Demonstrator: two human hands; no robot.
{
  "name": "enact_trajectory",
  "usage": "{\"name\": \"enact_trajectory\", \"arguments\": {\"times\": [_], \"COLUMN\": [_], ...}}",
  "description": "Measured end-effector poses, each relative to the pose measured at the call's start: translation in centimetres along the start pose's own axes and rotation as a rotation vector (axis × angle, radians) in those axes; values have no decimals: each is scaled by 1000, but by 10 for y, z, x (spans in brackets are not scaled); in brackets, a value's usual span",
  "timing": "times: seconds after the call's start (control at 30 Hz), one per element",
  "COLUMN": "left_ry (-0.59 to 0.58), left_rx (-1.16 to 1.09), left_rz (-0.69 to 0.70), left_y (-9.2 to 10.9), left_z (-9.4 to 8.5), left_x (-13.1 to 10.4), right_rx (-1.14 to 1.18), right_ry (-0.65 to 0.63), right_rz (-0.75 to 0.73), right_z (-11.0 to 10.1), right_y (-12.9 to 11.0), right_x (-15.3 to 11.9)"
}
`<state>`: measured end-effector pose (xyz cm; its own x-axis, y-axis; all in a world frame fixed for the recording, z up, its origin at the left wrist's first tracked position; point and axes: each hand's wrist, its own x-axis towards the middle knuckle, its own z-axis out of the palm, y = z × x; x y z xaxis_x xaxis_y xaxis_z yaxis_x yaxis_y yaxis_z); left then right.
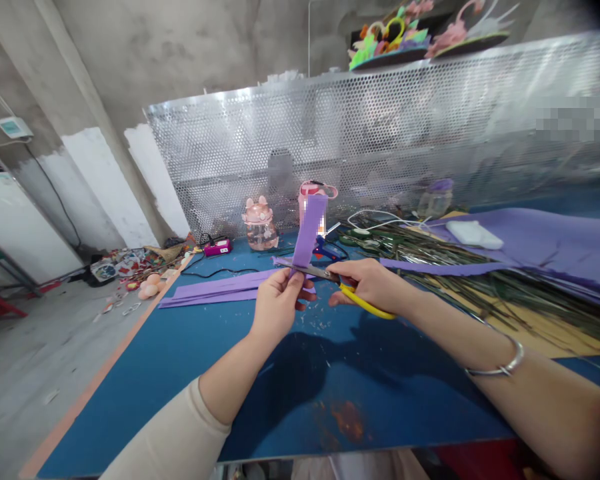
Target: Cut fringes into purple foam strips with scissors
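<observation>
thumb and fingertips of my left hand (276, 301) pinch the lower end of the upright purple strip (309, 230), just beside the scissors (361, 302); my right hand (376, 283) grips their handles, blades across the strip. for a clean cut i'd hold it flat and square to the blades, fingertips clear, closing slowly. stacked strips (215, 291) lie left of the scissors, the blue glue gun (331, 249) beyond.

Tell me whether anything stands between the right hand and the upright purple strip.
Only the scissors: the right hand holds them, and their blades reach the foot of the purple strip, just above the left hand's grip. Nothing else visible stands between.
</observation>
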<state>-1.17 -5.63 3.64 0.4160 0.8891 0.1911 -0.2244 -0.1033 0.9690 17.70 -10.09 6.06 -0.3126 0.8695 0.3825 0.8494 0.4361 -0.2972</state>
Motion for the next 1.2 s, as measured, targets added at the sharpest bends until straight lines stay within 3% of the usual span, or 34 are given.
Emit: {"name": "enact_trajectory", "arguments": {"times": [0.17,0.3,1.2], "left_ry": [38,76,29], "left_rx": [-5,10,69], "left_rz": [23,45,16], "left_y": [-1,-3,2], "left_z": [-1,-3,1], "left_x": [1,3,-1], "right_rx": [-99,-101,35], "right_ry": [41,-3,4], "right_rz": [-4,-17,-2], "right_z": [2,1,0], "right_y": [3,1,0], "right_x": [1,2,0]}}
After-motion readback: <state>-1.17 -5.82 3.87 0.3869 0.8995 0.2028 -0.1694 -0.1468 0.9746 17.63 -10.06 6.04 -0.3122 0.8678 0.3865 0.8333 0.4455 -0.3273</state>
